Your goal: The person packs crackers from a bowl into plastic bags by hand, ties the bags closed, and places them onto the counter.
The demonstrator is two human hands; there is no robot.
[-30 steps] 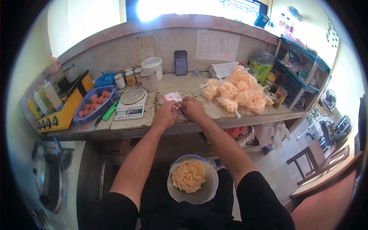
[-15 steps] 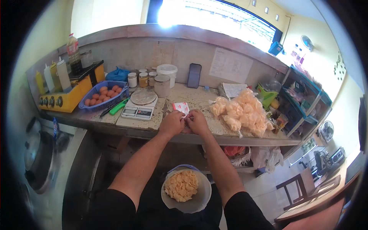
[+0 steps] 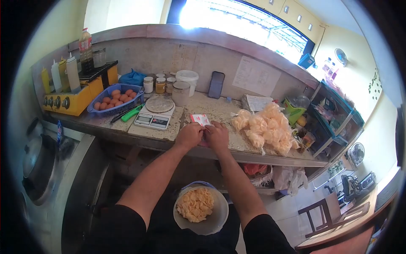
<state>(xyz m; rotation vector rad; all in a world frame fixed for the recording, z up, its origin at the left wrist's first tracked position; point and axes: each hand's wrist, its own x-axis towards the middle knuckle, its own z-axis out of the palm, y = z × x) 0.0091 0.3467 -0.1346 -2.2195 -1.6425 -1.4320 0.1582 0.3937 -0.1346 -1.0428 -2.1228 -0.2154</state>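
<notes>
A red-and-white packet (image 3: 200, 119) lies flat near the counter's front edge, its near part covered by my hands. My left hand (image 3: 190, 135) is closed at the packet's left side, fingertips pinched together. Beside it my right hand (image 3: 217, 136) is closed too, its fingertips almost meeting the left ones. What exactly sits between the fingertips is too small to make out, but both hands are on the packet. Below my arms, a white bucket (image 3: 221, 211) holds pale yellow-orange chips (image 3: 195, 205). To the right lie several tied plastic bags of chips (image 3: 270, 127).
A digital kitchen scale (image 3: 151, 120) with a round plate stands left of my hands, beside a green-handled tool (image 3: 132, 113). Further left are a blue basket of eggs (image 3: 115, 101) and a yellow stove (image 3: 74, 98). Jars (image 3: 160, 85) and a phone (image 3: 216, 84) stand along the back wall.
The camera view has shifted slightly. My hands stay at the packet, with the right hand's fingers a little more curled over it.
</notes>
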